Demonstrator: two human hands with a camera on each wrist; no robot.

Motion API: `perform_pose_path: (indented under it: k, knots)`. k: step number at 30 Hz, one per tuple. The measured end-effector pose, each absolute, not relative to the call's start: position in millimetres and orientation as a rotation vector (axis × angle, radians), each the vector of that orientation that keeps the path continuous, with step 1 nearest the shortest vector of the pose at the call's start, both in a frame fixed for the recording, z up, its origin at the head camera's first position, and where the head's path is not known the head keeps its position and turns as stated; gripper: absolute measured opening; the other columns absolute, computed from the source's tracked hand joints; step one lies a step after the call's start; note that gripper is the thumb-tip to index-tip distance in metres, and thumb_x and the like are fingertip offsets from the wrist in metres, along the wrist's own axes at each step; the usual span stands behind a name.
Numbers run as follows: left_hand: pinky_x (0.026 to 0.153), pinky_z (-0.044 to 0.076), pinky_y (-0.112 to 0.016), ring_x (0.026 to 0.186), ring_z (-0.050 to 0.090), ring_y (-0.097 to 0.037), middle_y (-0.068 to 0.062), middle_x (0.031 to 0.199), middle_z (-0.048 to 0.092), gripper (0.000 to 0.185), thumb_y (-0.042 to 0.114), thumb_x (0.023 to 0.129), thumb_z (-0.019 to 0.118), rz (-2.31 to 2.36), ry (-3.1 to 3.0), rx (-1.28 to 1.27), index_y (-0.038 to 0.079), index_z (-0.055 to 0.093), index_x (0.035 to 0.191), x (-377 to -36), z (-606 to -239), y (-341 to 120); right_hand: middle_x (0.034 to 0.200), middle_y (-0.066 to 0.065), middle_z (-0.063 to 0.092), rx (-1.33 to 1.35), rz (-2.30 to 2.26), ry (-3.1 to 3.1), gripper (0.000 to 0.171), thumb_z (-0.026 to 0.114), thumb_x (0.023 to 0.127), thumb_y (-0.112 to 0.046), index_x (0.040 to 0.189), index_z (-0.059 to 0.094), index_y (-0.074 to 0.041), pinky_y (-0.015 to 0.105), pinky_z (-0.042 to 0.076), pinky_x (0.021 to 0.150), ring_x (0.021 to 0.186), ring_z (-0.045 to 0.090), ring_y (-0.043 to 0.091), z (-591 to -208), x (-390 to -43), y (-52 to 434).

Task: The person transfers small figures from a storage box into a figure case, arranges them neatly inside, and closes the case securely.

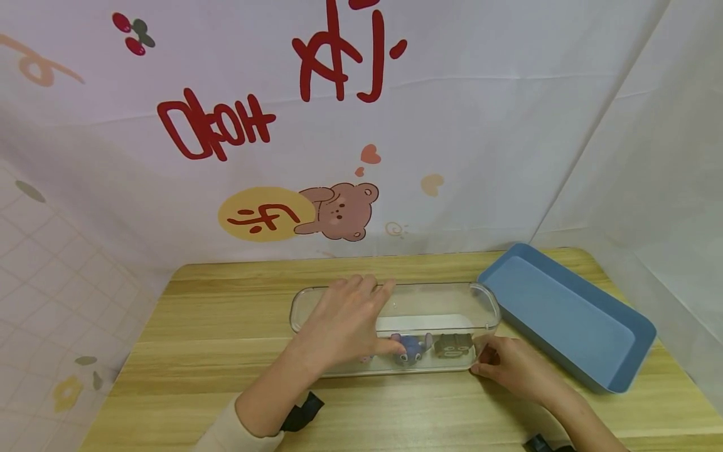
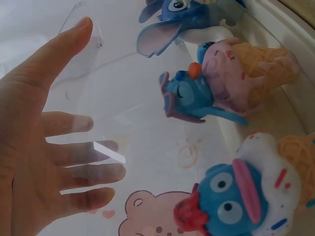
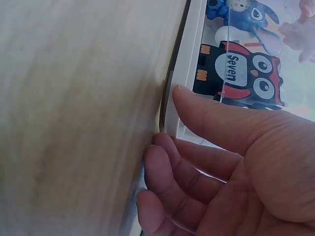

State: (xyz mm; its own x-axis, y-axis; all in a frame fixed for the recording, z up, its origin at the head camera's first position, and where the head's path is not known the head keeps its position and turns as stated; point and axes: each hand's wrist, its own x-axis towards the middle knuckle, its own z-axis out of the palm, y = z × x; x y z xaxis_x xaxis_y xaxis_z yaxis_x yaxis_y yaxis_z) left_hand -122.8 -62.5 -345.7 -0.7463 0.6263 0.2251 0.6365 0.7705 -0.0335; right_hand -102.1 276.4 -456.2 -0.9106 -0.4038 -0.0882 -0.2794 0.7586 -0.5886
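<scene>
Where the pale wooden bench (image 1: 226, 326) carries the things, they are set out as follows.

Box: a long clear plastic box (image 1: 440, 300) with rounded corners is laid lengthwise across the middle of the bench, its long side toward the person.

Figures inside: a blue big-eared cartoon figure (image 1: 411, 349) and a dark brown owl-faced block (image 1: 453, 345) are seen against the near wall of the box, just beside each other. In the left wrist view, a blue creature with a pink ice-cream cone (image 2: 216, 88) and a blue round-eyed figure with white frosting (image 2: 251, 191) are shown close up through the clear plastic. In the right wrist view, the owl block (image 3: 241, 76) is marked with the word "Seven".

Left hand: the left hand (image 1: 344, 323) is laid flat over the box, fingers straight and spread, nothing gripped; the fingers (image 2: 74, 147) are seen through the clear wall.

Right hand: the right hand (image 1: 511, 367) is placed at the near right corner of the box, the thumb (image 3: 221, 120) pressed along the rim and the curled fingers tucked against the outside wall.

Tray: a blue rectangular plastic tray (image 1: 632, 326) is set at an angle to the right of the box, close to its far right corner.

Backdrop: a white cloth with a brown cartoon bear (image 1: 339, 210) and red lettering is hung behind the bench.
</scene>
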Motion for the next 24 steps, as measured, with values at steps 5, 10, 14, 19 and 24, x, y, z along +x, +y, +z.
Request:
perform_pose_path:
  k: [5,10,14,19,24]
  knots:
    - [0.092,0.057,-0.043,0.108,0.068,-0.028,-0.01,0.119,0.07,0.108,0.085,0.071,0.074,-0.048,-2.746,-0.989,0.01,0.059,0.148,-122.9,-347.9,-61.0,0.078,-0.016,0.064,-0.548,-0.87,2.759,0.019,0.084,0.089,-0.021,0.091,0.067,-0.014,0.025,0.049,0.061,0.071,0.057,-0.003,-456.8,-101.4,276.7]
    - [0.093,0.057,-0.043,0.108,0.067,-0.028,-0.009,0.119,0.069,0.109,0.084,0.071,0.074,-0.054,-2.761,-0.985,0.011,0.058,0.15,-122.2,-350.4,-60.0,0.077,-0.016,0.062,-0.548,-0.858,2.775,0.02,0.085,0.088,-0.021,0.089,0.066,-0.015,0.025,0.048,0.061,0.07,0.055,-0.003,-457.5,-101.4,277.4]
    - [0.092,0.056,-0.043,0.109,0.067,-0.028,-0.009,0.119,0.069,0.108,0.083,0.071,0.076,-0.051,-2.761,-0.977,0.012,0.058,0.149,-121.6,-351.7,-59.3,0.076,-0.015,0.061,-0.537,-0.872,2.763,0.021,0.085,0.088,-0.021,0.088,0.065,-0.015,0.025,0.048,0.061,0.069,0.054,-0.002,-458.4,-101.9,278.0]
    - [0.093,0.056,-0.043,0.11,0.067,-0.028,-0.008,0.119,0.069,0.108,0.083,0.07,0.077,-0.05,-2.76,-0.971,0.011,0.059,0.148,-121.6,-352.4,-58.7,0.077,-0.013,0.061,-0.526,-0.909,2.728,0.023,0.084,0.089,-0.024,0.09,0.064,-0.013,0.026,0.047,0.06,0.069,0.053,-0.001,-460.8,-104.3,280.5]
    - [0.095,0.056,-0.043,0.113,0.066,-0.028,-0.008,0.121,0.069,0.108,0.083,0.07,0.076,-0.034,-2.76,-0.961,0.012,0.058,0.149,-121.2,-354.3,-58.8,0.078,-0.011,0.062,-0.516,-0.939,2.708,0.024,0.085,0.089,-0.024,0.09,0.064,-0.012,0.026,0.047,0.061,0.07,0.053,-0.001,-461.4,-105.7,281.3]
